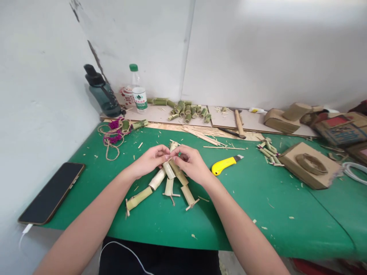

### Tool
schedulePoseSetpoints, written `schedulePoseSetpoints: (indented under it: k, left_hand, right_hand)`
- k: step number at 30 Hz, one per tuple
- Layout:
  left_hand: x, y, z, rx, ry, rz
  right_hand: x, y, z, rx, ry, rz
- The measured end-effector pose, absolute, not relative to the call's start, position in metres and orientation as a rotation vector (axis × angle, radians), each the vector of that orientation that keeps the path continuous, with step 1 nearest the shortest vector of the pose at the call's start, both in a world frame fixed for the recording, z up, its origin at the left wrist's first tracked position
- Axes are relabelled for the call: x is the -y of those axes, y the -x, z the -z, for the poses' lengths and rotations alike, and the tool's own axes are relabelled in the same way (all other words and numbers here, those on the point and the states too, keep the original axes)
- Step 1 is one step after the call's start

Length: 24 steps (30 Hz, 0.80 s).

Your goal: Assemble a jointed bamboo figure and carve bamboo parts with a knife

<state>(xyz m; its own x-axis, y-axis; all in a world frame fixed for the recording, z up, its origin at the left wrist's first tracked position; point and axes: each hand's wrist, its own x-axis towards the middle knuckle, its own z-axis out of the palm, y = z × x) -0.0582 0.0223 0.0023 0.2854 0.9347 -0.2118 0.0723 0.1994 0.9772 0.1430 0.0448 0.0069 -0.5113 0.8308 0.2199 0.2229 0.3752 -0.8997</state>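
Green covers the table (249,214), and a jointed bamboo figure (169,170) lies on it near the middle, in front of the person. The left hand (151,161) reaches in from one side and the right hand (191,162) from the other, and they meet at the upper part of the figure. Each hand has its thumb and fingers pressed together in a pinch there; the exact bit between the fingertips is too small to make out. Below the hands, three strands of short bamboo tubes spread toward the person, each with thin sticks at its end.

Just beside the right hand lies a yellow utility knife (224,165) with some blade showing. Beyond the hands are thin wooden sticks (203,133), a hammer (239,123) and a pile of cut green bamboo pieces (189,110). To the left, a phone (53,193) rests at the table's edge with a white cable (28,229) plugged in. Farther back are purple and tan cord (113,133), a dark water bottle (103,93) and a clear bottle (139,95) with a green cap. To the right are a smaller bamboo bundle (268,151) and a cardboard block (312,165).
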Motion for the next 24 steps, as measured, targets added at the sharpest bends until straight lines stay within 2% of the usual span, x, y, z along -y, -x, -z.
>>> schedulePoseSetpoints:
  k: [4,14,24]
  left_hand:
    - [-0.024,0.058,-0.003,-1.112,-1.172,-0.809]
    - [-0.022,0.058,-0.005,-1.107,-1.108,-0.795]
    - [-0.023,0.060,-0.003,-1.129,-1.113,-0.778]
  right_hand:
    - [-0.045,-0.145,-0.011,2.034,1.051,-0.963]
    - [-0.042,-0.150,-0.022,2.140,1.133,-0.834]
    - [-0.036,-0.145,-0.023,2.214,1.058,-0.847]
